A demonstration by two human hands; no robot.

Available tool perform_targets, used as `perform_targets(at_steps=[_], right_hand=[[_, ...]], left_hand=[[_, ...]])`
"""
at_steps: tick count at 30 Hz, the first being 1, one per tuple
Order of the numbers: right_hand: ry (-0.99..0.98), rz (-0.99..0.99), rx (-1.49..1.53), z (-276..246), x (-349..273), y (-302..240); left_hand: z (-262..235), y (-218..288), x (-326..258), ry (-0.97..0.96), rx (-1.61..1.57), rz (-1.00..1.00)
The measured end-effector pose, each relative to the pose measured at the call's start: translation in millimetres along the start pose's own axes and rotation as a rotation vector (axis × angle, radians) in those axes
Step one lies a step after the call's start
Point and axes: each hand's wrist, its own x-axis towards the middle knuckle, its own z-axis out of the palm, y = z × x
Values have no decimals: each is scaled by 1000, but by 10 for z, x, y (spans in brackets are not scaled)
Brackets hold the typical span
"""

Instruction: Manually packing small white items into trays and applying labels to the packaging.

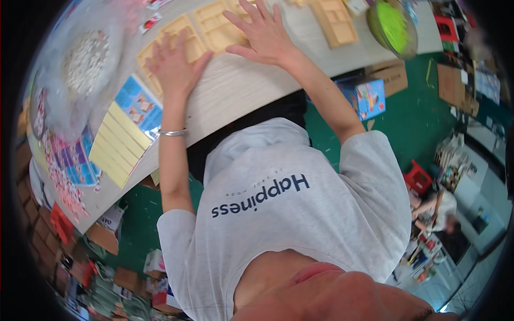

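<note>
Palm down with its fingers spread, my left hand (175,63) rests over a pale yellow compartment tray (195,45) on the table. My right hand (261,35), fingers also spread, reaches across the near right side of a second pale yellow tray (218,35). Neither hand grips anything. The hands hide parts of both trays, and the second tray runs up to the top edge of the view. Farther right lies another pale yellow compartment piece (334,24), thick enough that it may be a stack.
A clear plastic bag (115,64) holding small white pieces (87,61) stands on the left. Printed blue-and-yellow sheets (124,140) and scattered pink pieces (68,190) lie nearer. A bowl (375,24) of bright green material sits far right. Cardboard boxes (390,76) stand below the table; another person (443,211) is farther off.
</note>
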Motion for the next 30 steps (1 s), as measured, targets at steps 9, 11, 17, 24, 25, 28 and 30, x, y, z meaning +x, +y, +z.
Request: perform_targets(at_steps=[9, 11, 17, 24, 25, 28, 30], right_hand=[[50, 189, 195, -1501, -1429, 1064], [85, 244, 144, -1493, -1813, 1138], [125, 632, 270, -1229, -2581, 1656], [-314, 1398, -79, -144, -4626, 2303], [-408, 1513, -52, -48, -4671, 2276], [-77, 1565, 224, 187, -4450, 2064], [-61, 1569, 246, 207, -4388, 2005]], left_hand=[[-715, 125, -845, 192, -210, 56], [-639, 110, -1229, 156, -132, -10], [-358, 205, -1647, 181, -70, 9], [-293, 245, -1603, 225, -87, 6], [-298, 261, -1575, 215, -92, 13], [-351, 258, -1586, 199, -64, 5], [-355, 240, -1599, 189, -60, 7]])
